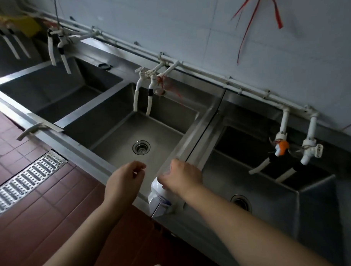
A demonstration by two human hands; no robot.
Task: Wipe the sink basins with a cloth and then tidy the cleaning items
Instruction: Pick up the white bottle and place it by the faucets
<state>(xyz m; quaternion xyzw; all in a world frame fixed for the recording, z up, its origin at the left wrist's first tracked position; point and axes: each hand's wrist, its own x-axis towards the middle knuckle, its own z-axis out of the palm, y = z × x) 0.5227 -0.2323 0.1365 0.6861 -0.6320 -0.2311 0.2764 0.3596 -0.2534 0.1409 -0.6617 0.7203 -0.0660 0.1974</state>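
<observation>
Three steel sink basins run along the wall: the left basin (55,91), the middle basin (115,133) with its round drain (141,147), and the right basin (272,199). A white cleaner bottle (161,199) with a blue label stands on the front rim, on the divider between the middle and right basins. My right hand (182,176) covers the bottle's top, fingers curled over it. My left hand (124,180) hovers above the middle basin's front edge, fingers loosely curled, holding nothing. I see no cloth.
White taps with hoses hang over the middle basin (149,90) and the right basin (290,148). A black ring (104,66) lies on the back ledge. A white hook (29,131) sticks out from the front rim. A metal floor grate (27,177) lies in the red tiles.
</observation>
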